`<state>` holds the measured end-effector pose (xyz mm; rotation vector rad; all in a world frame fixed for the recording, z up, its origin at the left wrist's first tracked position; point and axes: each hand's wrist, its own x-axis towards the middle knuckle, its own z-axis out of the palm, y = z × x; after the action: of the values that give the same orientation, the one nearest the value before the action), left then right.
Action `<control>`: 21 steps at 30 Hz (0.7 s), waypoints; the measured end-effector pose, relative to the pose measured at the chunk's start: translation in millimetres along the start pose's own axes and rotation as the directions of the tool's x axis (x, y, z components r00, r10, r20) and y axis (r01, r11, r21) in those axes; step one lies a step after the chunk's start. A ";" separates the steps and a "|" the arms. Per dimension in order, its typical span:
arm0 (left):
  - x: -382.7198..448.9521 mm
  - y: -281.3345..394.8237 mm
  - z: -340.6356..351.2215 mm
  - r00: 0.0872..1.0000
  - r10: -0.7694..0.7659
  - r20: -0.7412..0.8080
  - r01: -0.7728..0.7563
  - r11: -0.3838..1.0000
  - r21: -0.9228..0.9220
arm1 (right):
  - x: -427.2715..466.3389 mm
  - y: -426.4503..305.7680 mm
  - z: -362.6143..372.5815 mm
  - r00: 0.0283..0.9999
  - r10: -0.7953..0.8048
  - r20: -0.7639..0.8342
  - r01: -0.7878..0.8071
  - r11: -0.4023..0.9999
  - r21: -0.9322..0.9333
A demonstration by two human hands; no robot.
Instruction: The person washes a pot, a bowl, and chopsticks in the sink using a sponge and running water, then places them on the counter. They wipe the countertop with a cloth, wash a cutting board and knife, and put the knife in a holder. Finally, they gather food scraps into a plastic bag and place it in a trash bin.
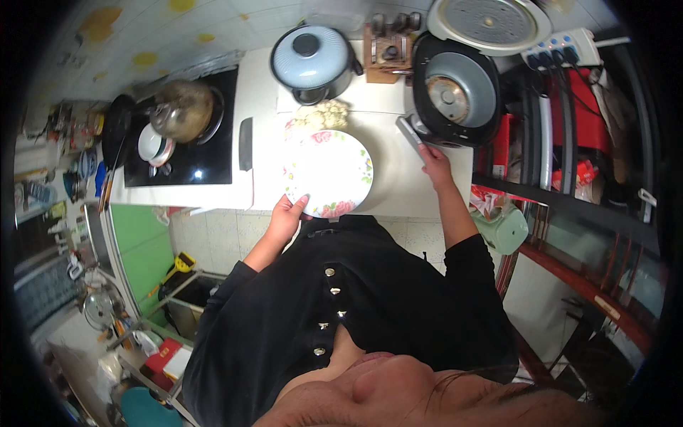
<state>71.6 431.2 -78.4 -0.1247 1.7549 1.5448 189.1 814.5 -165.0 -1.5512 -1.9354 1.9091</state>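
Note:
My left hand (290, 211) grips the near left rim of a white plate (328, 173) with flower decoration, thumb on top. The plate is over the near part of the white counter (397, 181). Just beyond it lies a cauliflower (322, 115), partly hidden by the plate. At the right, my right hand (436, 164) is closed around a flat, pale grey object (411, 133), perhaps a kitchen knife; its kind is not certain. Its far end lies close to the black rice cooker (459, 91), whose lid is raised.
A lidded pot (310, 61) and a wooden knife block (388, 58) stand at the back. On the left, a black cooktop (213, 155) holds a glass-lidded pan (181, 111) and small bowls (152, 143). A dark blade-shaped object (245, 144) lies beside it. A power strip (563, 50) is at the right.

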 end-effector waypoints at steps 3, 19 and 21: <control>-19.0 -8.1 -20.5 0.996 -0.011 -0.088 0.001 0.994 -0.110 | 12.2 6.9 5.0 0.991 -0.055 -0.123 0.049 0.998 -0.045; -138.6 -113.9 -148.2 0.962 -0.170 -0.214 0.094 0.941 -0.325 | -98.1 35.3 45.2 0.355 -0.836 -0.418 0.528 0.548 -0.649; -167.4 -136.2 -168.4 0.952 -0.178 -0.250 0.075 0.925 -0.372 | -143.7 52.2 105.9 0.604 -0.737 -0.303 0.597 0.670 -0.441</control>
<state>180.5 180.7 -94.5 -0.6572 1.6136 1.8034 229.0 633.8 -146.0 -0.9216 -2.1763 0.8667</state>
